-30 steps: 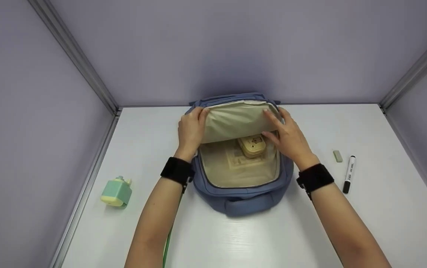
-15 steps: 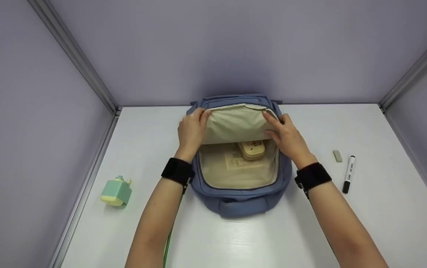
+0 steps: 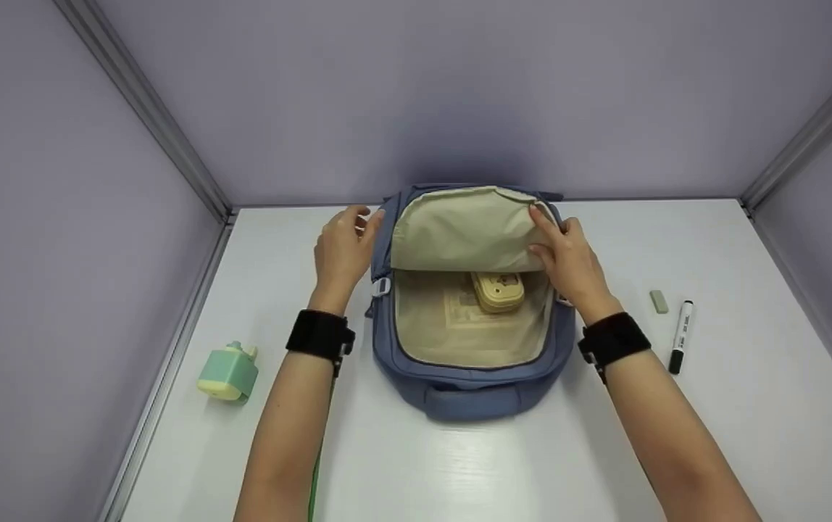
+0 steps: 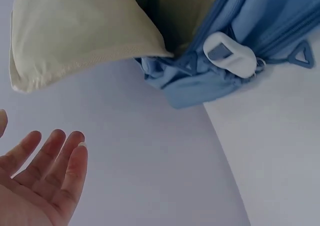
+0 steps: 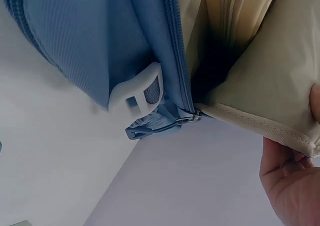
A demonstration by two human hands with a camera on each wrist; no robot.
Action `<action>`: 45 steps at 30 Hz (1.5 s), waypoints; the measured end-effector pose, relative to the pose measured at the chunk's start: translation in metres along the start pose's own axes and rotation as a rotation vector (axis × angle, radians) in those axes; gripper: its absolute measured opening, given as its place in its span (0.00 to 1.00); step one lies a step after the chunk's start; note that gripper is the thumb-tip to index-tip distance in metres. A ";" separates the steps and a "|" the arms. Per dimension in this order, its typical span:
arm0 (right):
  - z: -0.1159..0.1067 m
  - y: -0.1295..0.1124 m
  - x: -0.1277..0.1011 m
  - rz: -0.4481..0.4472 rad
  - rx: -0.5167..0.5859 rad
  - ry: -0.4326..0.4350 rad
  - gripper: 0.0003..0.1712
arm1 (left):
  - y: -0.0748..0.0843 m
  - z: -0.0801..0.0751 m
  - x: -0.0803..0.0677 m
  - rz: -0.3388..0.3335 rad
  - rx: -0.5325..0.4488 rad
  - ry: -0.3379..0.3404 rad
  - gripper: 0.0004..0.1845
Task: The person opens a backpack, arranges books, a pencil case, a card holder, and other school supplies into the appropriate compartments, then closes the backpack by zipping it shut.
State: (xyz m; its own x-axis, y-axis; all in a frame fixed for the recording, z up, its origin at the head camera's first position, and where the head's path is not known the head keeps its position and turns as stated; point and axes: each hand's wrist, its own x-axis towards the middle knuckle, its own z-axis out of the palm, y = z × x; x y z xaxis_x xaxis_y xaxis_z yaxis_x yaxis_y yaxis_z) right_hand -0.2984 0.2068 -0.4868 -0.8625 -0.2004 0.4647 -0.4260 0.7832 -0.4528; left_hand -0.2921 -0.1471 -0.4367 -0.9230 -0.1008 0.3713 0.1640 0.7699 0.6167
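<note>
A blue backpack (image 3: 459,388) lies open on the white table, showing its beige lining. Its beige-lined flap (image 3: 459,228) is raised at the far side. My right hand (image 3: 550,233) grips the flap's right edge; in the right wrist view the right hand (image 5: 292,178) pinches the flap's seam (image 5: 260,123). My left hand (image 3: 349,233) hovers open just left of the bag and holds nothing; the left wrist view shows the left hand (image 4: 47,178) with its fingers spread below the flap (image 4: 75,36). A small yellow case (image 3: 499,290) lies inside on the lining.
A mint-and-yellow gadget (image 3: 227,371) stands near the left wall. A grey eraser (image 3: 659,301) and a black-capped marker (image 3: 679,337) lie right of the bag. Purple walls close the table on three sides. White strap buckles (image 4: 230,53) (image 5: 137,93) hang at the bag's sides.
My left hand has let go of the flap and moved left, off the bag. The right hand keeps its hold, and the flap now stands higher and more open.
</note>
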 end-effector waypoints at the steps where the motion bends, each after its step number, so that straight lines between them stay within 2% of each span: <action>1: -0.001 0.000 0.001 0.018 0.000 -0.008 0.34 | -0.006 -0.004 0.001 -0.023 0.002 -0.003 0.24; 9: -0.004 0.005 0.005 0.181 0.028 -0.083 0.34 | -0.048 -0.035 -0.004 -0.138 0.106 -0.064 0.22; 18: -0.006 0.011 0.008 0.249 0.019 -0.133 0.36 | -0.081 -0.061 -0.013 -0.236 0.279 -0.194 0.19; 21: -0.007 0.011 0.009 0.275 0.035 -0.163 0.36 | -0.089 -0.071 -0.017 -0.292 0.329 -0.279 0.20; 25: -0.006 0.013 0.010 0.276 0.055 -0.176 0.36 | -0.099 -0.083 -0.023 -0.410 0.390 -0.419 0.25; 31: -0.004 0.015 0.010 0.267 0.063 -0.162 0.36 | -0.112 -0.095 -0.029 -0.568 0.456 -0.563 0.39; 34: -0.003 0.014 0.010 0.266 0.054 -0.159 0.36 | -0.115 -0.101 -0.032 -0.653 0.432 -0.695 0.51; 38: -0.002 0.014 0.010 0.271 0.043 -0.161 0.36 | -0.114 -0.107 -0.036 -0.779 0.343 -0.860 0.63; 42: -0.001 0.015 0.010 0.273 0.042 -0.165 0.36 | -0.112 -0.107 -0.041 -0.826 0.329 -0.948 0.64; 45: -0.001 0.015 0.009 0.266 0.044 -0.164 0.36 | -0.113 -0.104 -0.043 -0.858 0.351 -0.977 0.58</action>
State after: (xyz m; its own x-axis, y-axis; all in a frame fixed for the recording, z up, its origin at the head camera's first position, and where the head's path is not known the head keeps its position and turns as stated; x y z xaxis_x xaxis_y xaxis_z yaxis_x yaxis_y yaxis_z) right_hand -0.3125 0.2173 -0.4884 -0.9764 -0.0868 0.1978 -0.1875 0.7954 -0.5763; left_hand -0.2348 -0.2955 -0.4507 -0.5808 -0.2554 -0.7729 -0.5479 0.8249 0.1392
